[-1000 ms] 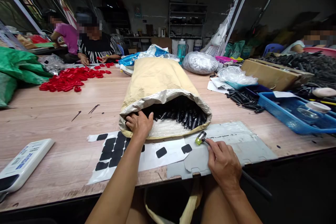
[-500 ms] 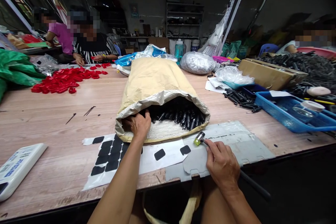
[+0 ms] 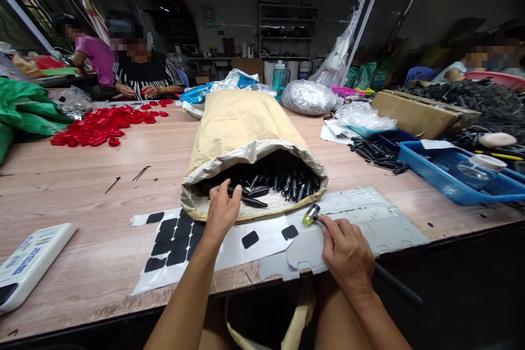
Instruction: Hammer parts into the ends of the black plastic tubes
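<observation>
A yellowish woven sack (image 3: 250,117) lies on the table with its mouth facing me. Inside it are many slim black plastic parts (image 3: 292,185), and a few lie loose near the front lip. At the left side of that mouth is my left hand (image 3: 223,210), its thumb and index finger apart beside the black parts; the other fingertips are partly hidden. My right hand (image 3: 348,254) is closed round the handle of a small hammer (image 3: 312,213) with a metal head and a yellow-green face. The hammer rests over a grey sheet (image 3: 353,219) at the table edge.
Black stickers (image 3: 176,238) on white backing lie before the sack. A white scale-like device (image 3: 39,262) sits at left, with red parts (image 3: 94,126) farther back. On the right stand a blue tray (image 3: 451,175) and a cardboard box (image 3: 418,115). Co-workers sit across the table.
My left hand has drawn back from inside the sack toward its lip. Several black parts now lie nearer the opening. My right hand and the hammer have stayed in place.
</observation>
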Tool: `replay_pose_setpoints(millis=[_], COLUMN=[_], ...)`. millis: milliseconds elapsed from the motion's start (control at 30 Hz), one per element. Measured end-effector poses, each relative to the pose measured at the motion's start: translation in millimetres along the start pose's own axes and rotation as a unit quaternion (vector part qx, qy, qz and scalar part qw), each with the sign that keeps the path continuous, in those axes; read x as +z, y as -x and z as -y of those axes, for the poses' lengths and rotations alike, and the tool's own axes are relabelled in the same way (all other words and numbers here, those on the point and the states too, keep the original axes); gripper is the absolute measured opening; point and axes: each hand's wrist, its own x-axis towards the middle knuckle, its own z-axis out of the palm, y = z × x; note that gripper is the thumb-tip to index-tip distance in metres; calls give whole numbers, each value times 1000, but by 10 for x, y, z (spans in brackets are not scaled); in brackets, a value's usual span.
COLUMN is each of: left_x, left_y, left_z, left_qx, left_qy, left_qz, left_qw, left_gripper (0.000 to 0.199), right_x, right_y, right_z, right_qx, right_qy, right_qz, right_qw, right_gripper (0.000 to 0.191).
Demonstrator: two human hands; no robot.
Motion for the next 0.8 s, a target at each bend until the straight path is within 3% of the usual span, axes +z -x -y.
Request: replay_pose_setpoints(millis=[133,233,300,500,667,800], left_x=[-101,-71,-33,-38,-96,-50], left_y=[63,104,121,174,438,672], left_z=[92,80,49,-55,-124,-61], left_qx=[124,237,271,263,293,276], left_qy=[-38,-90,-123,-149,-28,23], left_qz=[5,58,93,134,195,239], left_qw=[991,966,950,944,935,931], left_gripper=[28,22,23,15,10,11], right_x=[-9,-20,-27,-36,-28,-10], right_y=[-8,-16,-20,-25,-19,-3], right_z=[7,10,13,22,13,3], right_qx=[0,-2,-2,-1,5,7], right_qy=[0,-2,-1,-2,-10,-18], right_qz=[-3,-1,-1,3,12,11], right_qw=[1000,1000,1000,1000,1000,1000], right_gripper=[32,31,30,31,32,32])
